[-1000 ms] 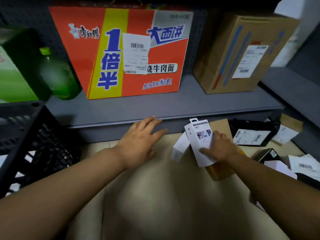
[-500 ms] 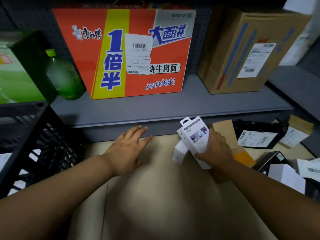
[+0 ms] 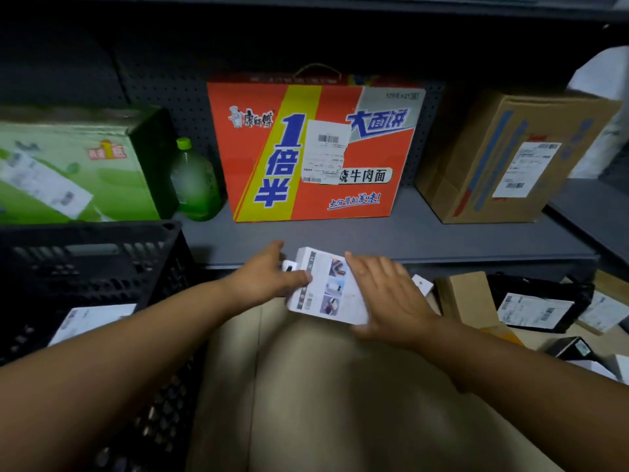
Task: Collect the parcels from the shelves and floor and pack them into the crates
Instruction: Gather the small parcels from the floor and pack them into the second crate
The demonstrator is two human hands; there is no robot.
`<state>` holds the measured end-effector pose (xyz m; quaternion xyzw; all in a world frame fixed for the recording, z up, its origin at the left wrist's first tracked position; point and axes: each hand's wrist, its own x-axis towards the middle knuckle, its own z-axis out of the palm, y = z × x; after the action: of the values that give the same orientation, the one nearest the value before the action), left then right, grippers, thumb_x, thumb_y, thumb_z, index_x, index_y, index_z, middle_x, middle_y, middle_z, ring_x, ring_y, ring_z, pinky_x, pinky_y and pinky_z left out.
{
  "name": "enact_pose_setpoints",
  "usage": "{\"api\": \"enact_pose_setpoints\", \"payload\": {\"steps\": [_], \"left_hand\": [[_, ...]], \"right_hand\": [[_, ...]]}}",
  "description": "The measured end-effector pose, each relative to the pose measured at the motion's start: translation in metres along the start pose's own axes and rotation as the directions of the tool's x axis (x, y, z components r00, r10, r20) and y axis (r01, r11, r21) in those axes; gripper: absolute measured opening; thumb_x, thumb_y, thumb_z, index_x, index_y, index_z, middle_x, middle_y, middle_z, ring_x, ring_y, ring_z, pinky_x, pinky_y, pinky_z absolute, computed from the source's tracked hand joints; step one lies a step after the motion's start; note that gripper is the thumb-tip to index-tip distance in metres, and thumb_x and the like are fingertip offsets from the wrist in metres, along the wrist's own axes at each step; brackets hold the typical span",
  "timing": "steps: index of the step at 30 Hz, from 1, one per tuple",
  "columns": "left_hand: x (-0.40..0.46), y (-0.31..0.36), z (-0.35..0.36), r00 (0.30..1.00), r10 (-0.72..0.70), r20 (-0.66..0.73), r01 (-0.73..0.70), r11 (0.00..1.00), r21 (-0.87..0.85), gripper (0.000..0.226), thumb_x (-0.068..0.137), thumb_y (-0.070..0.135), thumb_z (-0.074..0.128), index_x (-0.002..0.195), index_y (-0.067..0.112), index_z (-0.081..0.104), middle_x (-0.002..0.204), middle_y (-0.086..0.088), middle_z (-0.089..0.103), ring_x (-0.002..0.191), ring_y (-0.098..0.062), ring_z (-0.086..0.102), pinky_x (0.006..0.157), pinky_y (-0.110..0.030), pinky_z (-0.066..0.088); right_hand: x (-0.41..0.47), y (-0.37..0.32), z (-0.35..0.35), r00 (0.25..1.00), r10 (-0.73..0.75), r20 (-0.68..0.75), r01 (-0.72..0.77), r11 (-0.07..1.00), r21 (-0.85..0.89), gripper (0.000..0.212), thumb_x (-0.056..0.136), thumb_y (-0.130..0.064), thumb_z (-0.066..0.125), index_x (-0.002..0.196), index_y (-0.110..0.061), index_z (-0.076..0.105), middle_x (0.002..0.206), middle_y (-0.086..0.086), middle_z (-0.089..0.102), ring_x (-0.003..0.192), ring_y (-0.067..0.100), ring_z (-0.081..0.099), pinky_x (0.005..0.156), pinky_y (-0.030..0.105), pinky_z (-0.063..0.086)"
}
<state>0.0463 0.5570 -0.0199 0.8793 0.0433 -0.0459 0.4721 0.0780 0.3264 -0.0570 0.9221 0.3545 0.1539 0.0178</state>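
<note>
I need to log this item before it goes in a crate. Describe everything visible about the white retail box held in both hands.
The white retail box is a flat carton, cardboard by its look, with a hang tab at its left end and small product photos down one printed face. It is held tilted in front of the grey shelf edge. The left hand pinches its left end with thumb on top; the right hand lies over its right side, fingers fairly straight.

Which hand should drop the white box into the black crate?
Probably the left hand: it already pinches the white box and is on the black crate's side. The right hand is farther away.
</note>
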Motion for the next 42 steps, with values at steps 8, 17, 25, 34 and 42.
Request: {"api": "enact_pose_setpoints", "payload": {"steps": [8,17,25,34,42], "left_hand": [[-0.035,-0.017,-0.091,0.998,-0.026,-0.051,0.007,0.941,-0.338,0.026,0.082,-0.001,0.066,0.107,0.007,0.064,0.098,-0.015,0.071,0.088,-0.028,0.068,0.083,-0.039,0.055],[-0.062,-0.025,-0.147,0.956,0.147,-0.255,-0.188,0.971,-0.146,0.05,0.08,-0.001,0.069,0.124,0.019,0.058,0.11,0.002,0.068,0.096,-0.007,0.065,0.087,-0.026,0.053],[-0.073,-0.04,-0.175,0.909,0.214,-0.359,-0.228,0.974,0.003,0.061,0.077,-0.005,0.069,0.129,0.022,0.054,0.118,-0.005,0.061,0.069,-0.01,0.062,0.059,-0.019,0.053],[-0.082,-0.059,-0.197,0.936,0.168,-0.308,-0.152,0.985,0.077,0.093,0.066,0.01,0.082,0.143,0.031,0.033,0.132,0.006,0.038,0.116,-0.016,0.044,0.092,-0.025,0.045],[-0.086,-0.074,-0.217,0.94,0.271,-0.205,-0.004,0.613,0.79,0.109,0.065,0.055,0.072,0.149,0.028,0.008,0.157,0.003,0.014,0.144,-0.02,-0.005,0.113,-0.055,-0.008]], "right_hand": [[0.071,-0.052,-0.04,0.997,0.017,0.072,-0.038,0.954,0.297,0.108,0.07,-0.07,0.055,0.149,-0.025,-0.003,0.145,-0.001,0.023,0.13,0.023,0.022,0.107,0.041,0.022],[0.13,-0.098,-0.061,0.706,0.504,0.498,-0.641,0.155,0.752,0.048,0.094,-0.056,0.034,0.115,-0.017,0.053,0.095,0.011,0.066,0.073,0.028,0.069,0.062,0.036,0.058],[0.141,-0.13,-0.07,0.724,0.485,0.49,-0.434,-0.232,0.871,0.027,0.086,-0.043,0.061,0.091,-0.024,0.043,0.102,0.004,0.062,0.082,0.029,0.07,0.058,0.037,0.06],[0.154,-0.176,-0.078,0.775,0.327,0.541,-0.404,-0.403,0.821,0.058,0.083,-0.001,0.056,0.132,-0.018,0.03,0.12,0.009,0.057,0.105,0.027,0.06,0.079,0.051,0.056],[0.161,-0.223,-0.069,0.86,0.24,0.449,-0.355,-0.35,0.867,0.076,0.079,0.009,0.057,0.139,-0.024,0.023,0.103,0.002,0.062,0.092,0.02,0.063,0.069,0.037,0.055]]}}
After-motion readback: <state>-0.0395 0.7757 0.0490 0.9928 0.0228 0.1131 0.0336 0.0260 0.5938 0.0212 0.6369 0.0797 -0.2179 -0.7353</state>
